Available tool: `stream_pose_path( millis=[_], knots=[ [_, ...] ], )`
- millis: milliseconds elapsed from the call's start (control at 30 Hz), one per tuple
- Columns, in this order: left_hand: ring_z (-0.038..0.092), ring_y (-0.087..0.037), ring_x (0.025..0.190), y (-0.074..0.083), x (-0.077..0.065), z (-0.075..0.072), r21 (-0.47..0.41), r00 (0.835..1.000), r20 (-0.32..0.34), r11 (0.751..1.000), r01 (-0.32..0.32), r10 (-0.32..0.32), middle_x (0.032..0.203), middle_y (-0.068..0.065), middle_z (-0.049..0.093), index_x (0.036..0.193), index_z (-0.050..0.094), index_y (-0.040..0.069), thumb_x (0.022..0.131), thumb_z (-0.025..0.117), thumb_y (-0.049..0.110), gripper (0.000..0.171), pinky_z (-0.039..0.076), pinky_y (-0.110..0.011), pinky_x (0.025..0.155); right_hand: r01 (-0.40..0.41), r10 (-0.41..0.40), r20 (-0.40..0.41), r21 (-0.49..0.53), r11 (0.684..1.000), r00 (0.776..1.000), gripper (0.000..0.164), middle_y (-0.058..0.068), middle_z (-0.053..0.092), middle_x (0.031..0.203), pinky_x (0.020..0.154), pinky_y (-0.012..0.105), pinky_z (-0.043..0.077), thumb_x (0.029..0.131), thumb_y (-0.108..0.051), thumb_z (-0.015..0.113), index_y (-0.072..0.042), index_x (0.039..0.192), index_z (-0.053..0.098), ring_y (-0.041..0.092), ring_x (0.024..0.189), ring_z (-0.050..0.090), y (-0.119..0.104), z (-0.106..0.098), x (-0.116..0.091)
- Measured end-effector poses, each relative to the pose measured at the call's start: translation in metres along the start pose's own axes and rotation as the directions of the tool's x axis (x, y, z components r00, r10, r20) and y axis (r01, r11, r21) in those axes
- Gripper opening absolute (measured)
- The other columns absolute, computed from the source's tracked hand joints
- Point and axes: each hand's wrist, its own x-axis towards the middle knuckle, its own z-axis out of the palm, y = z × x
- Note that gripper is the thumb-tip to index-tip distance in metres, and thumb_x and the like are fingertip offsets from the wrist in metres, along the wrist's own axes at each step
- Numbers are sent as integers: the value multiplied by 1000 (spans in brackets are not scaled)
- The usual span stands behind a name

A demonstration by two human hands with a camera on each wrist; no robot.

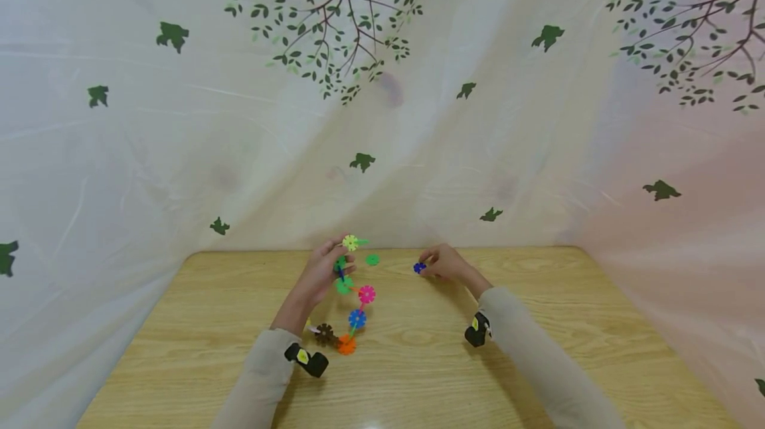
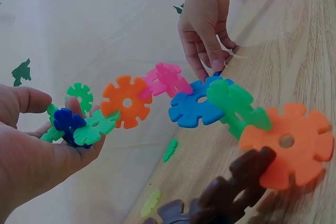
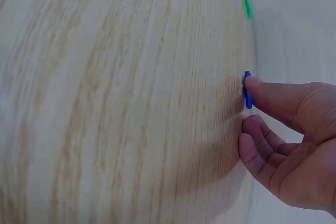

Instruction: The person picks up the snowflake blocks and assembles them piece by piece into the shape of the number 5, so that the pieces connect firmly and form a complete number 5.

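Note:
My left hand [image 1: 319, 275] holds one end of a chain of notched plastic discs, with a yellow-green disc [image 1: 350, 242] at its fingertips. From there the linked discs curve down past a pink disc [image 1: 367, 289] and a light blue disc [image 1: 357, 314] to an orange disc [image 1: 346, 348] and a brown disc [image 1: 325, 329] near the left wrist. To the right, my right hand [image 1: 445, 261] pinches a single dark blue disc [image 3: 249, 98] between thumb and finger, close to the tabletop. Its other fingers are curled, their tips right at the wood.
A loose green disc [image 1: 373, 260] lies near the table's back edge, between the hands. The wooden table [image 1: 418, 376] meets a pale curtain [image 1: 418, 183] printed with leaves and branches. In the left wrist view a yellow-green piece [image 2: 151, 203] shows low beside the chain.

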Motion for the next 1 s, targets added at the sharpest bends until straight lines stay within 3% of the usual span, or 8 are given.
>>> stream_pose_path(
  millis=[167,367,567,833,1000],
  knots=[
    [59,-16,96,1,-2,0,3,1000,-13,1000,-1,1,107,-3,53,152,39,0,107,44,14,47,59,-32,91,0,0,5,-5,1000,1000,22,2,59,75,51,19,40,86,0,77,7,105,69,9,57,47,0,1,-1],
    [57,-14,91,4,-3,1,-22,1000,-29,1000,8,-8,114,-7,50,149,43,1,107,45,14,45,59,-31,88,-10,9,19,40,999,1000,23,5,58,84,57,21,42,83,3,79,6,102,66,12,68,50,-2,2,-3],
    [56,-10,87,2,-1,1,-22,999,-49,1000,15,-16,109,-3,50,149,43,-3,106,55,18,49,59,-25,84,11,-12,11,85,996,1000,19,2,58,79,53,21,41,84,3,78,5,97,64,11,64,50,-2,6,-2],
    [57,-12,87,-1,0,1,6,997,-78,1000,15,-14,95,0,55,117,56,1,105,57,20,22,59,-31,90,35,-34,-6,162,986,999,17,4,66,79,54,21,43,87,2,75,7,99,64,10,64,55,2,11,-2],
    [59,-12,87,0,-1,2,-1,996,-84,1000,21,-21,93,2,55,112,55,4,105,58,20,17,60,-32,90,56,-58,-1,263,963,998,25,17,73,90,59,25,53,89,2,73,13,110,65,11,70,65,-1,15,-4]
  ],
)
